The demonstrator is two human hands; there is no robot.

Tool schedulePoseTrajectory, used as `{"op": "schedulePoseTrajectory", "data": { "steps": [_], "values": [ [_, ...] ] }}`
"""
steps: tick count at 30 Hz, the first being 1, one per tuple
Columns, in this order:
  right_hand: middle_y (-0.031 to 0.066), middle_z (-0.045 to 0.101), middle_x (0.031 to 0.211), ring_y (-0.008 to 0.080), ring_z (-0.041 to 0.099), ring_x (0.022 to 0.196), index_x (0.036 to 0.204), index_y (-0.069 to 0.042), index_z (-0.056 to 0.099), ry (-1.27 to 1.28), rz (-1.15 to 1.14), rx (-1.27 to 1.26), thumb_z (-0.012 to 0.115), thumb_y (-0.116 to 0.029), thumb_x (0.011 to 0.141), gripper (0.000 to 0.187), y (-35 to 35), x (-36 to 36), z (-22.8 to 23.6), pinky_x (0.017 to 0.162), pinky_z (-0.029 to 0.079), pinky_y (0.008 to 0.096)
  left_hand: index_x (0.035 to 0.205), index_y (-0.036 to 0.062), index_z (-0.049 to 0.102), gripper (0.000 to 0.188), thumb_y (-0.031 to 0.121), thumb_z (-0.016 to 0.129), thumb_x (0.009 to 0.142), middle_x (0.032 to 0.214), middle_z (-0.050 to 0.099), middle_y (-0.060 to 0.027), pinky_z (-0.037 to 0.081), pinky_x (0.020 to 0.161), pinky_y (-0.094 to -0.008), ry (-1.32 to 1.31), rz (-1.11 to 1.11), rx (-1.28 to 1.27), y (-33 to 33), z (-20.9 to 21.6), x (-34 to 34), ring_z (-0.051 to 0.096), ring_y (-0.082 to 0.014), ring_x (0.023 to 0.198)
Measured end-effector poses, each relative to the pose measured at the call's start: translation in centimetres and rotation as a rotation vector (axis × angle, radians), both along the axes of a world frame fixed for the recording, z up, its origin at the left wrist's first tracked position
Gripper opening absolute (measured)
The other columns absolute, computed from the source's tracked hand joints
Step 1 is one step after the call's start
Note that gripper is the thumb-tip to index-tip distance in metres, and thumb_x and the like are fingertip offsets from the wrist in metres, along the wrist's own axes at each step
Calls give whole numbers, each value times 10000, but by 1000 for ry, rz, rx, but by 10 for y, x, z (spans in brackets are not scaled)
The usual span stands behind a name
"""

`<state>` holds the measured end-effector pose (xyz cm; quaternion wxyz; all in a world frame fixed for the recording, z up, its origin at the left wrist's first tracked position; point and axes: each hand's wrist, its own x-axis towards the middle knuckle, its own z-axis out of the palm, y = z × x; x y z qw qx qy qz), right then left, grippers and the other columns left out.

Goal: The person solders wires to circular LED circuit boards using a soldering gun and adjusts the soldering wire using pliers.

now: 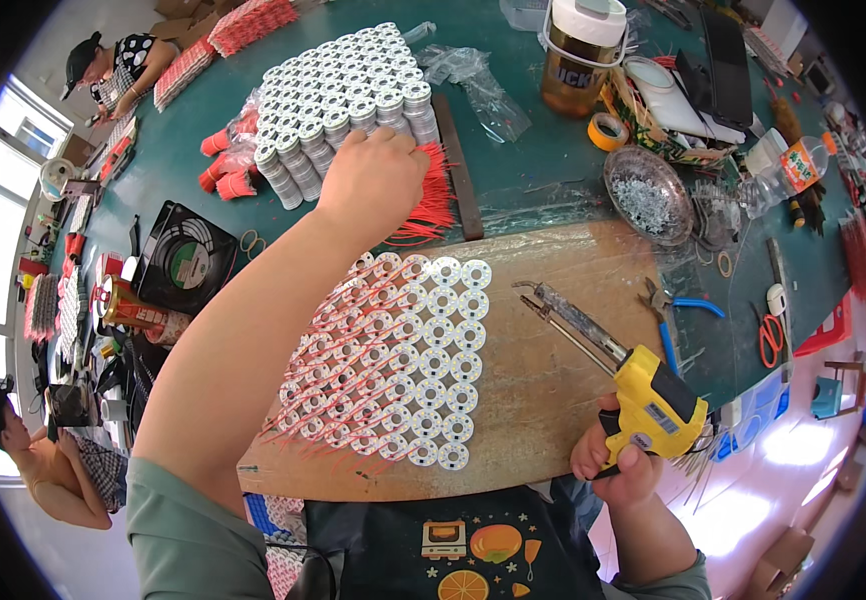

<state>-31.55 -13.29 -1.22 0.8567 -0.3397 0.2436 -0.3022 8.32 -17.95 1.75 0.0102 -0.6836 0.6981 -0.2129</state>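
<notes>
Red wire bundle (421, 205): short red leads, fanned out at the far edge of the wooden board (553, 400), just right of the stacked white discs. Left hand (373, 180) reaching across, knuckles up, fingers curled down onto the bundle; closed on wires or only touching them, cannot tell.

Soldering gun (643, 395): yellow pistol body, long metal tip pointing up and left over the board; clenched in the right hand (618, 465) near the body, tip clear of the work.

Round white circuit discs (403, 365): laid in touching rows on the board, many at the left already bearing red leads, those in the right columns bare.

Step in hand, by judgement: fetching fresh leads for the bare discs. Next move likely calls for a clean pinch separating a few wires from the fan, then careful placing on a disc under the gun tip.

Stacked white discs (343, 100): tall block on the green surface (533, 160), beyond the bundle.

Further out: metal bowl of small parts (648, 195), blue-handled pliers (678, 310), black fan (188, 260), other people at the left.
</notes>
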Motion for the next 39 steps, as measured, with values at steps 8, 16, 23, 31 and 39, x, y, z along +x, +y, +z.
{"op": "schedulePoseTrajectory", "data": {
  "steps": [8,16,23,31,39],
  "values": [
    [40,531,707,177,538,565,1359,-6,442,17,7,-35,786,-374,817,740,-1,0,-4,531,452,340,790,60,667,157,213,654,818,879,681,-72,527,797,-419,215,121,146,12,25,11,649,-258,964],
    [36,522,676,174,526,524,1354,-17,437,8,56,-88,763,-399,826,729,-1,2,-5,490,444,346,850,100,751,127,186,663,818,907,706,-53,506,795,-366,-375,244,655,48,74,-6,658,-213,971],
    [25,510,666,158,503,499,1347,-9,429,70,-14,-103,766,-424,824,748,-1,2,-4,478,443,330,844,112,744,119,143,632,818,916,700,-57,491,830,-360,-316,252,669,33,44,-4,651,-201,962],
    [13,497,678,144,512,528,1363,-7,419,73,26,-146,790,-452,814,797,1,-2,-6,496,451,311,883,71,657,154,56,645,731,898,588,-74,476,827,-389,276,-49,171,126,55,-58,583,-269,944],
    [41,604,739,194,602,638,973,-45,651,388,488,-556,841,-423,735,486,27,-46,-6,568,460,301,1026,36,667,300,111,651,736,918,583,-64,466,728,-363,701,-89,51,227,15,-138,592,-234,848]
  ]
}}
